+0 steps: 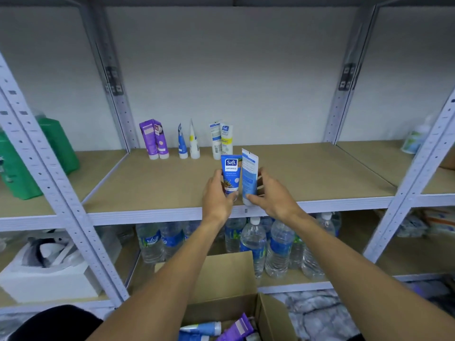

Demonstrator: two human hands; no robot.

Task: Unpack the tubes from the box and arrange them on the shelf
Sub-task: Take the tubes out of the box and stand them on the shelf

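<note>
Two tubes are in our hands, side by side and upright with their caps down, above the front part of the tan board shelf (320, 173) in its pale grey metal frame. Our left hand (216, 194) grips the bright blue plastic tube (231, 172), whose front faces us, with a white "Safi" logo near the flat crimped top and a brownish picture lower down. The left fingers (217, 174) curl round its left edge and the thumb presses near the cap. Our right hand (274, 193) grips the pale blue plastic tube (249, 177), turned with its printed back towards us and white at the top and cap. The right fingers (263, 174) wrap behind its right edge and the thumb lies across its foot. We cannot tell whether either cap rests on the board.

At the back of the same shelf stands a row, all cap-down: a pair of purple tubes (154, 140) leaning together, a slim blue-and-white tube (182, 143), a slim white-and-yellow tube (194, 143), and a pair of white tubes (221, 140) with blue and yellow labels. Below us the open brown cardboard box (229, 274) holds a blue tube (203, 328) lying on its side and a purple tube (240, 328) beside it. Clear plastic water bottles (253, 242) stand on the shelf below, and green plastic containers (56, 146) in the bay to the left.
</note>
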